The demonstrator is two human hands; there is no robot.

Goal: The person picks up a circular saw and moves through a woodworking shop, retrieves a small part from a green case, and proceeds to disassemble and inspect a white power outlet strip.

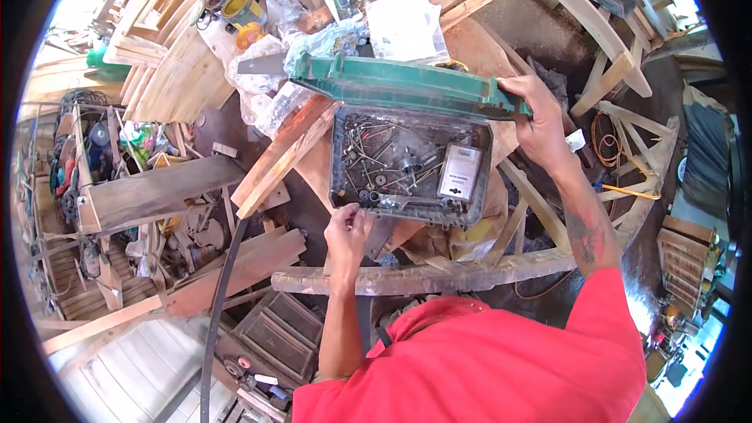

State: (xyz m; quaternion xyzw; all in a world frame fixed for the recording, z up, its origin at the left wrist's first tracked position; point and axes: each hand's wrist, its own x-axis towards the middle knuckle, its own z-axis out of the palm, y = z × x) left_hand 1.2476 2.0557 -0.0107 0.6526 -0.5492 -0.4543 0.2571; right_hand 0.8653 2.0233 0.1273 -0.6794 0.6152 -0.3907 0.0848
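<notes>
A black plastic toolbox point(338, 158) sits open before me, its green lid point(392, 82) raised along the far side. My right hand point(539, 113) is closed around the right end of that lid. At the near left corner of the box, my left hand point(348, 231) has its fingers curled against the rim, seemingly gripping it. Inside lie several loose screws and drill bits point(364, 145), small round metal parts point(372, 188), a dark drill chuck-like piece point(409, 163) and a pale flat packet point(460, 172) on the right.
A hand saw's blade point(261, 65) pokes out left of the lid. Wooden strips point(286, 157) lean by the box's left side. Beyond are plastic bags point(266, 102), a white sheet point(403, 23) and an open can point(241, 9). A curved wooden beam point(423, 280) crosses in front of me.
</notes>
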